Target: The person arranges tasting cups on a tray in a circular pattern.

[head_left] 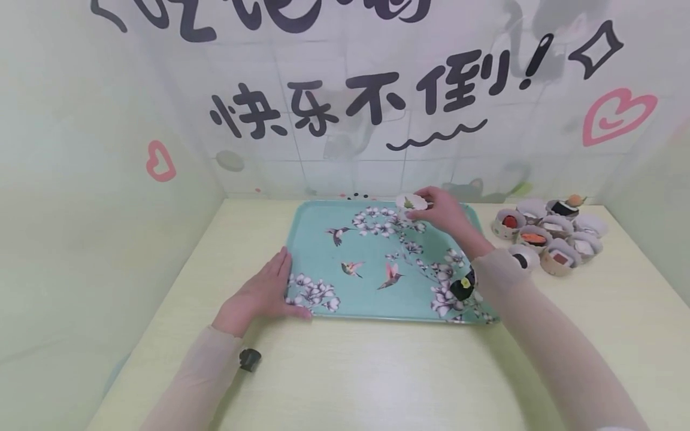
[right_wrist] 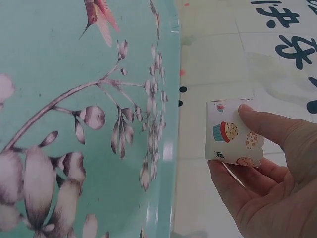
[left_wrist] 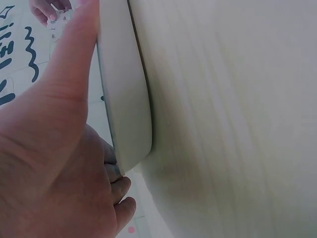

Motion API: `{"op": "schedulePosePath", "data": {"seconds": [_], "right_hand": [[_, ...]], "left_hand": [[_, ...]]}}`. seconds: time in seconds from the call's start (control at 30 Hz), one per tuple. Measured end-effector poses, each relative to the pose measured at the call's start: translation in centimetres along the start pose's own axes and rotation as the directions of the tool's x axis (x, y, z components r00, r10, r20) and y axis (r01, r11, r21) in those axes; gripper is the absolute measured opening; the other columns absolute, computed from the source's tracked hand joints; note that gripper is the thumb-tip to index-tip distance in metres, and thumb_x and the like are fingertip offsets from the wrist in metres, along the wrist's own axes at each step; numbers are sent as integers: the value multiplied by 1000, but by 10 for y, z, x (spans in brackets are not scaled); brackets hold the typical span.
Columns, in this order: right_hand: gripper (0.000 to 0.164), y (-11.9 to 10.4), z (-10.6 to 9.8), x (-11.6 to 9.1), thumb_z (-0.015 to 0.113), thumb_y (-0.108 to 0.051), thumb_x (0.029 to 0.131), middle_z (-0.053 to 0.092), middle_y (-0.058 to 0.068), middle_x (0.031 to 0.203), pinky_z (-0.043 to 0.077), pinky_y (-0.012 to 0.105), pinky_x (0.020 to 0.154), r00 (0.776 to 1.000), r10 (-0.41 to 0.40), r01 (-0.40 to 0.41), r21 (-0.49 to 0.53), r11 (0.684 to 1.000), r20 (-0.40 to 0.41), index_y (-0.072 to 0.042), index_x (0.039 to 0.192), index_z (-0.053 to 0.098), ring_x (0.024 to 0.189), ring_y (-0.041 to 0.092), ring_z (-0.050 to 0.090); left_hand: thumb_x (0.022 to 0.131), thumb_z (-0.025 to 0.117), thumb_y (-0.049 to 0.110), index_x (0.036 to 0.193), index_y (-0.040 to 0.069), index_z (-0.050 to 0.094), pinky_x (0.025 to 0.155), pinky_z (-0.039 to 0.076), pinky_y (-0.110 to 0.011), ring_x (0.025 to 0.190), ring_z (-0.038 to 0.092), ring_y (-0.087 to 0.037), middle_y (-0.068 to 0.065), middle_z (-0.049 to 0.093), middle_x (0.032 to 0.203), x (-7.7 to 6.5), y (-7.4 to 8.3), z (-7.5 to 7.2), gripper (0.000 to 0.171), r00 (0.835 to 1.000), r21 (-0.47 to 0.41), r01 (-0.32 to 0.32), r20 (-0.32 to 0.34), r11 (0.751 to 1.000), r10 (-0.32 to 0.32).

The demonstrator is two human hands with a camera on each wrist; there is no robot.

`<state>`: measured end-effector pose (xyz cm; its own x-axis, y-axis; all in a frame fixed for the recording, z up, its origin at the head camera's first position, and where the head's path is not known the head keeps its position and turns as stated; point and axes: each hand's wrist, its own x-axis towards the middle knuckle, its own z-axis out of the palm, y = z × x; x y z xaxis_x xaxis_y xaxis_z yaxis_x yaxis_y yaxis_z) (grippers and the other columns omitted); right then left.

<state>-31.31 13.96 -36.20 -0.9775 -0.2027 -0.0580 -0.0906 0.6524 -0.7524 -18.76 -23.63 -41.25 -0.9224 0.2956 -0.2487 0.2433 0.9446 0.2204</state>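
A light-green tray (head_left: pixel 318 239) printed with birds and flowers lies on the table. At its front left corner my left hand (head_left: pixel 262 293) touches the rim, fingers stretched along the left side and thumb along the front edge. My right hand (head_left: pixel 444 209) holds a small white paper cup (right_wrist: pixel 233 134) between thumb and fingers above the tray's far edge. Cupcake and cookie prints decorate the cup's side. Something green shows inside the cup in the head view.
Several paper cups (head_left: pixel 560 261) with small sushi-like pieces stand grouped to the tray's right. A lettered wall (head_left: pixel 345 149) rises behind the table (head_left: pixel 377 377). Black wrist-camera mounts (head_left: pixel 250 360) sit by each forearm.
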Motion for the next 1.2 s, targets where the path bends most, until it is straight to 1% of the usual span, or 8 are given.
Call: {"op": "schedulePosePath", "data": {"seconds": [0.1, 0.23, 0.37, 0.57, 0.77, 1.0, 1.2], "right_hand": [[61, -1, 7, 6, 72, -25, 92, 48, 22, 148, 48, 53, 107, 1000, 5, -5, 3, 1000, -6, 0, 142, 47, 134, 40, 49], [60, -4, 18, 14, 72, -26, 92, 50, 21, 147, 46, 53, 109, 1000, 25, -25, -6, 1000, -11, -2, 141, 47, 133, 38, 49], [58, -6, 27, 22, 72, -25, 92, 52, 19, 144, 46, 51, 109, 998, 50, -51, -4, 999, -35, -3, 140, 48, 129, 35, 51], [54, -10, 35, 29, 71, -24, 93, 53, 17, 143, 46, 49, 110, 996, 69, -68, 16, 998, -62, -4, 138, 50, 127, 33, 52], [54, -5, 40, 38, 71, -22, 93, 53, 17, 142, 47, 49, 108, 995, 71, -68, 41, 997, -66, -3, 138, 49, 126, 34, 52], [51, -1, 48, 45, 71, -20, 92, 58, 19, 131, 51, 49, 98, 995, 63, -59, 46, 997, -83, -1, 134, 50, 112, 33, 55], [52, 5, 55, 50, 71, -20, 92, 58, 20, 131, 50, 49, 100, 992, 87, -86, 20, 996, -92, -1, 135, 48, 115, 34, 56]], "left_hand": [[64, 76, 75, 156, -9, 4, 124, 23, -54, 154, 9, -44, -26, -1, 166, 0, 1, -1, 144, 1000, -2, -4, 1, 1000, 4], [65, 76, 75, 156, -10, 5, 124, 23, -53, 154, 9, -44, -27, 0, 166, -1, 1, -1, 144, 1000, -4, -2, 3, 1000, 2], [65, 77, 75, 156, -10, 5, 124, 23, -54, 154, 10, -44, -27, 1, 166, -1, 1, -2, 143, 1000, -1, -1, 0, 1000, 1], [65, 78, 74, 156, -8, 4, 125, 22, -53, 154, 8, -43, -26, -1, 166, -2, 2, -3, 143, 1000, -11, 21, 9, 1000, -21], [64, 77, 74, 156, -9, 4, 124, 23, -54, 154, 8, -44, -26, -1, 166, -1, 3, -3, 144, 1000, -16, 7, 7, 1000, -7], [64, 78, 73, 157, -8, 4, 124, 23, -54, 154, 8, -43, -26, -1, 167, -1, 4, -3, 143, 1000, -19, 14, 2, 1000, -14], [64, 78, 74, 156, -9, 5, 124, 23, -55, 154, 9, -44, -27, 0, 166, -1, 2, -2, 144, 1000, -20, 5, 1, 1000, -5]]}}
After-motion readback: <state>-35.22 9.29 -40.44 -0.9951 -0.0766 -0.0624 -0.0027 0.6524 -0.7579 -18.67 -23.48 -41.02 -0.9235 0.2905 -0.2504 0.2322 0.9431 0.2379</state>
